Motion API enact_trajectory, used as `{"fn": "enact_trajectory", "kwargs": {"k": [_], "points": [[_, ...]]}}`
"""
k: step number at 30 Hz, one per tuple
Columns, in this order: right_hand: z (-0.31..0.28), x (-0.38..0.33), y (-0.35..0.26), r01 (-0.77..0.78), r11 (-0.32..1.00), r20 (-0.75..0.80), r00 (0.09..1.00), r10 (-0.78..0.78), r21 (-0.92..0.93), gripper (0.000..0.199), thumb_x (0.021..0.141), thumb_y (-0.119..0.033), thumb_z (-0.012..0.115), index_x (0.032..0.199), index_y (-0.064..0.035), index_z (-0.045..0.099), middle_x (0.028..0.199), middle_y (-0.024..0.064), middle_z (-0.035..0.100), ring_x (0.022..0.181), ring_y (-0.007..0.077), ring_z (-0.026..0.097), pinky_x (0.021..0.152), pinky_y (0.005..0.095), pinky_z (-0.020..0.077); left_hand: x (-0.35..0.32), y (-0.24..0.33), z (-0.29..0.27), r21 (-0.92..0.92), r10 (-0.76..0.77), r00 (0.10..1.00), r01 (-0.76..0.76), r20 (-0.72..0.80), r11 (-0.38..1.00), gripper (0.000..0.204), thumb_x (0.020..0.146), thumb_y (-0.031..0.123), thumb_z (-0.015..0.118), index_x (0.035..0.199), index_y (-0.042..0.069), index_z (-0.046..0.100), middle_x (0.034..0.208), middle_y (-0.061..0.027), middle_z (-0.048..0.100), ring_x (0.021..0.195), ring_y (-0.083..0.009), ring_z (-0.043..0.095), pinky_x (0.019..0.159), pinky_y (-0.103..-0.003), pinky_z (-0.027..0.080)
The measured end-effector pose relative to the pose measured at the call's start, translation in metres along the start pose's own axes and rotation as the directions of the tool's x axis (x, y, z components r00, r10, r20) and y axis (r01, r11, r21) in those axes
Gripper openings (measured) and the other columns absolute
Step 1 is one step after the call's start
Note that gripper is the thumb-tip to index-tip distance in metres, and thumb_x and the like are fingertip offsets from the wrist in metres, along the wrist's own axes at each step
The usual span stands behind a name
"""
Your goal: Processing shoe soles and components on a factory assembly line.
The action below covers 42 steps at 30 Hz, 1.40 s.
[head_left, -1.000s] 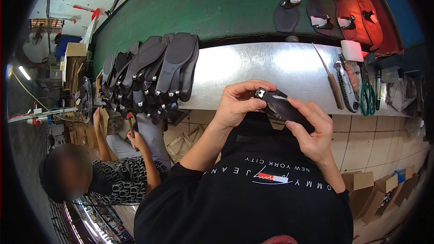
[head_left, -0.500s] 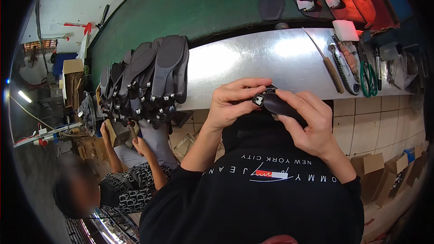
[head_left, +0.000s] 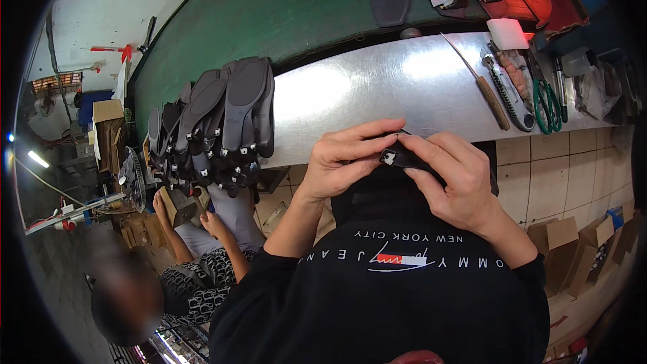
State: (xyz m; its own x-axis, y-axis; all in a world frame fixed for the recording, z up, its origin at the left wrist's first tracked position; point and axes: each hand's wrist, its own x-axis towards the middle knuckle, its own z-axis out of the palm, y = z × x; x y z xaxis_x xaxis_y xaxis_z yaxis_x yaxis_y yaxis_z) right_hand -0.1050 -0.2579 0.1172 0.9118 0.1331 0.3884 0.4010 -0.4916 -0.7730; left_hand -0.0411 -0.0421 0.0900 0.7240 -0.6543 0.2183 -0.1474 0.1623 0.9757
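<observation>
- Far left of the fingers, a co-worker (head_left: 202, 263) is holding a hand tool, with a fan (head_left: 135, 178) standing nearby.
- Nearer on the left, a pile of dark soles (head_left: 242, 91) is crowding the desk (head_left: 337, 87), poking past its near edge and blocking that side.
- The left hand (head_left: 347, 155) is pinching one end of a dark strap piece (head_left: 404, 158) between thumb and fingers, close to the desk's near edge.
- Beyond the fingers, bare silver metal is leaving open room between pile and tools; farther off, the green surface (head_left: 290, 13) is carrying dark sandals (head_left: 391, 3) ahead and to the right.
- The right hand (head_left: 458, 175) is gripping the strap piece's other end, its fingertips meeting the left fingers; compared with half a second ago, the piece is showing less of its broad face and turning its bright end more towards the camera.
- Right of the fingers, an awl (head_left: 492, 101), a cutter (head_left: 515, 111), scissors (head_left: 541, 85) and a marker (head_left: 560, 77) are lying in a row, limiting room there, with a white roll (head_left: 507, 34) behind.
- Lower right, cardboard boxes (head_left: 558, 246) are standing well apart from the fingers.
</observation>
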Motion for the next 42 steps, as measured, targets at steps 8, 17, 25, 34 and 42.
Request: {"fn": "enact_trajectory", "kwargs": {"k": [8,17,25,34,42], "points": [[0.003,0.000,0.007,-0.183,0.974,0.093,0.981,0.172,0.133,0.037,0.076,-0.005,0.068,0.113,-0.0039,0.061,0.081,0.0124,0.058,0.069,0.0298,0.060,0.061,0.0356,0.0475,-0.002,0.004,0.011,-0.059,-0.206,0.975,0.201,-0.081,0.978,0.042,0.087,-0.009,0.050,0.126,0.003,0.059,0.136,-0.0177,0.052,0.121,-0.0260,0.054,0.089,-0.029,0.052],[0.016,-0.005,0.012,-0.185,0.981,0.064,0.981,0.181,0.061,0.010,0.075,-0.004,0.068,0.085,-0.0068,0.068,0.077,0.0080,0.057,0.066,0.0251,0.060,0.058,0.0345,0.0465,-0.003,0.001,0.024,-0.246,-0.470,0.867,0.425,-0.165,0.871,0.041,0.094,-0.002,0.040,0.133,0.005,0.053,0.137,-0.0105,0.050,0.115,-0.0195,0.056,0.078,-0.028,0.059],[0.013,-0.002,0.016,0.037,0.996,0.087,0.996,-0.030,-0.075,0.020,0.068,-0.003,0.072,0.087,-0.0065,0.070,0.080,0.0088,0.059,0.066,0.0253,0.060,0.057,0.0338,0.0460,-0.001,0.005,0.030,-0.240,-0.459,0.862,0.409,-0.215,0.881,0.043,0.087,-0.007,0.050,0.129,0.002,0.055,0.135,-0.0154,0.052,0.110,-0.0182,0.060,0.074,-0.025,0.059],[0.012,-0.002,0.022,-0.004,1.000,0.189,0.982,0.003,0.009,0.023,0.066,-0.009,0.076,0.087,-0.0109,0.066,0.083,0.0067,0.055,0.072,0.0258,0.059,0.060,0.0359,0.0465,0.006,0.004,0.024,-0.361,-0.640,0.740,0.550,-0.207,0.753,0.043,0.081,-0.010,0.050,0.122,-0.001,0.060,0.124,-0.0124,0.060,0.096,-0.0148,0.065,0.070,-0.024,0.060],[0.022,-0.010,0.026,-0.095,0.994,0.126,0.988,0.089,0.047,0.024,0.065,-0.011,0.077,0.085,-0.0114,0.065,0.085,0.0068,0.056,0.071,0.0258,0.060,0.060,0.0344,0.0468,0.007,0.002,0.025,-0.317,-0.636,0.732,0.559,-0.247,0.766,0.042,0.082,-0.008,0.051,0.123,-0.001,0.060,0.125,-0.0102,0.060,0.097,-0.0144,0.065,0.072,-0.024,0.060]]}}
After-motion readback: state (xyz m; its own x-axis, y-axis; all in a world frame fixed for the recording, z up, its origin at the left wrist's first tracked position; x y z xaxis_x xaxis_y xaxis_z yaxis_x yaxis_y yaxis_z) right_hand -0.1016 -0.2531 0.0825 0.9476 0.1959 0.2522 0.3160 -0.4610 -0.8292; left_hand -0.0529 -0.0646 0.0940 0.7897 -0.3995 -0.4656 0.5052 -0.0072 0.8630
